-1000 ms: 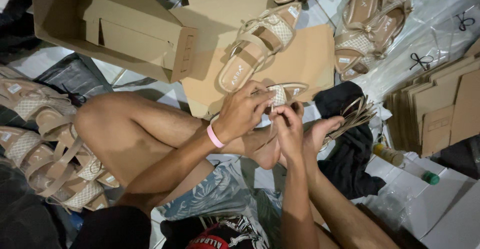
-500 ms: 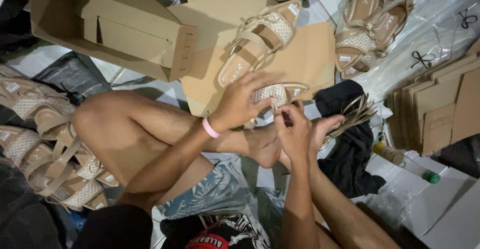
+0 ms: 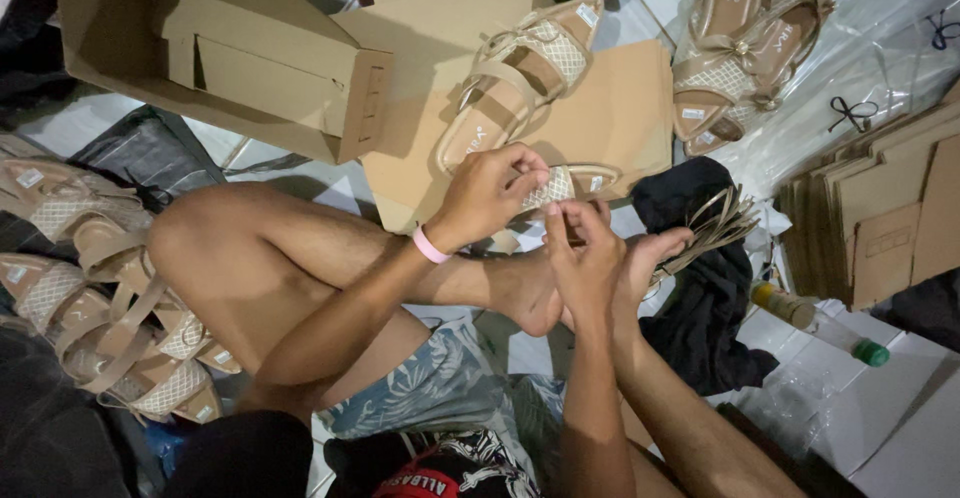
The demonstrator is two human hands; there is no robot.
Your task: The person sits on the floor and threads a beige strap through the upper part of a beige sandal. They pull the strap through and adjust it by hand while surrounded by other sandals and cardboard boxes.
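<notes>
Both hands have stayed on the small beige woven sandal [image 3: 560,186], only the fingers shifted a little. Left hand [image 3: 490,196] closes over its upper, while the right hand [image 3: 585,253] pinches its thin strap. This sandal rests at the near edge of a flat brown cardboard sheet [image 3: 620,108], beside a finished beige sandal [image 3: 520,83] and an open cardboard box [image 3: 220,48].

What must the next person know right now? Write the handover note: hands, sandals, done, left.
Left hand: gripping the beige woven sandal over the cardboard sheet.
Right hand: fingers pinching at the same sandal's strap.
Bundle of thin straps lies on the black cloth, right.
Done: sandals piled at left.
Left: this sandal, unfinished; open box nearby.
</notes>
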